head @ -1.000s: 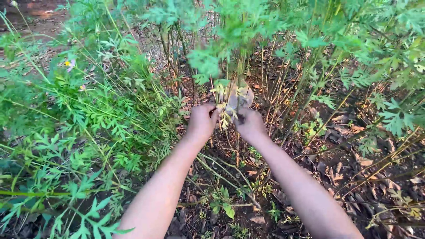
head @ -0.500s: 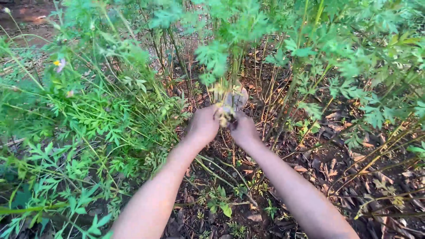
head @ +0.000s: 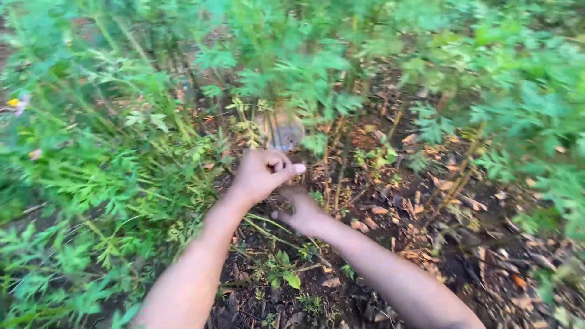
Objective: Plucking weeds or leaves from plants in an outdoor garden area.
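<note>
My left hand is curled into a fist around thin green plant stems that rise out of it into the foliage. A pale, rounded dry leaf hangs just above the fist. My right hand is lower, close to the soil at the foot of the stems. Its fingers are turned away and blurred, so its grip is unclear. The two hands are slightly apart, left above right. The whole view is smeared by motion.
Dense feathery green plants crowd the left side and the top. A small yellow flower shows at far left. Dark soil with dry brown leaves lies to the right. A small broad-leaved seedling grows between my forearms.
The view has swung, shifting the plants left and down. My hands, together on a yellowish sprig, have separated. The right one dropped toward the soil while the left stayed on the stems.
</note>
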